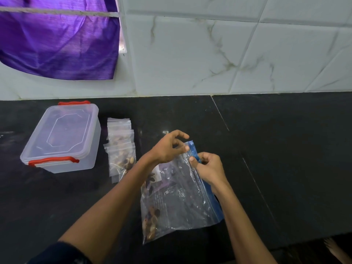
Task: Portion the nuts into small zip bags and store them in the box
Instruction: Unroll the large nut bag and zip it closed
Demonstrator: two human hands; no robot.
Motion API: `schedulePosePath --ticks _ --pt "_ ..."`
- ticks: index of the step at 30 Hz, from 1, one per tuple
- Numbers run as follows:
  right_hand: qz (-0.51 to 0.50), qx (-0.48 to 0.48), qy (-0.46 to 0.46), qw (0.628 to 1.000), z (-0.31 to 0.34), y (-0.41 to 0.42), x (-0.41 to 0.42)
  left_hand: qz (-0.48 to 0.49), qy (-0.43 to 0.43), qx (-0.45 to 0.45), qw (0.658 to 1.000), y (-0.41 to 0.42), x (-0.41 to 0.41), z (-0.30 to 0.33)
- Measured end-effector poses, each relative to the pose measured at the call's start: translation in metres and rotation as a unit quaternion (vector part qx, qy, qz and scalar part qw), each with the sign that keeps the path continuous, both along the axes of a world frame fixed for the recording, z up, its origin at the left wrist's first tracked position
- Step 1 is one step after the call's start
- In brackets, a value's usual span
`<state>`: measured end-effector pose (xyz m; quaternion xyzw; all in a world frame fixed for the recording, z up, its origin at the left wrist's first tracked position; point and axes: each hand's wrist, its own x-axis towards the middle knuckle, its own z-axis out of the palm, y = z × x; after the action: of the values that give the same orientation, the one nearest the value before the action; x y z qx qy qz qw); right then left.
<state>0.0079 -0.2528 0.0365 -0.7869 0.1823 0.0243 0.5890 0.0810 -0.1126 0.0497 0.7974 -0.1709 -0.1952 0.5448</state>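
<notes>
1. While the large clear zip bag with a blue seal strip [179, 197] lay on the black stone counter [285, 149] at lower centre of the frame, its blue-edged mouth was pinched by both hands, presumably so that the seal could be worked.
2. The near film of the mouth was held between thumb and forefinger of the left hand [167, 147], the other fingers being curled loosely above it.
3. The blue strip was gripped narrowly by the right hand [207, 166], thumb on top, just beside the left.
4. Mixed brown nuts [151, 220] were seen gathered along the lower left edge of the bag, only a little being left.
5. A short row of small clear filled zip bags [122, 147] was laid left of centre, near the hands, probably for easy transfer.
6. The translucent plastic box with red clips [62, 138] was placed at middle left, its lid still on, so storing was judged not yet begun.
</notes>
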Motion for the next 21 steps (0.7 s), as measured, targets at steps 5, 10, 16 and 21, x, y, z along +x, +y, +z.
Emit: schedulePosePath --ticks 5,10,16,21 --pt "0.044 0.026 0.036 0.998 0.003 -0.003 -0.007 0.092 -0.044 0.009 0.995 -0.008 -0.010 -0.004" --pt "0.011 -0.041 0.008 0.999 -0.002 -0.004 -0.014 0.093 -0.027 0.014 0.995 -0.006 -0.012 0.000" --pt "0.015 -0.026 -0.004 1.000 0.002 0.000 -0.021 0.030 -0.005 0.060 0.998 0.004 -0.012 0.013" --pt "0.051 -0.045 0.008 0.998 0.007 -0.003 -0.032 0.081 -0.029 0.017 0.996 -0.001 -0.021 0.008"
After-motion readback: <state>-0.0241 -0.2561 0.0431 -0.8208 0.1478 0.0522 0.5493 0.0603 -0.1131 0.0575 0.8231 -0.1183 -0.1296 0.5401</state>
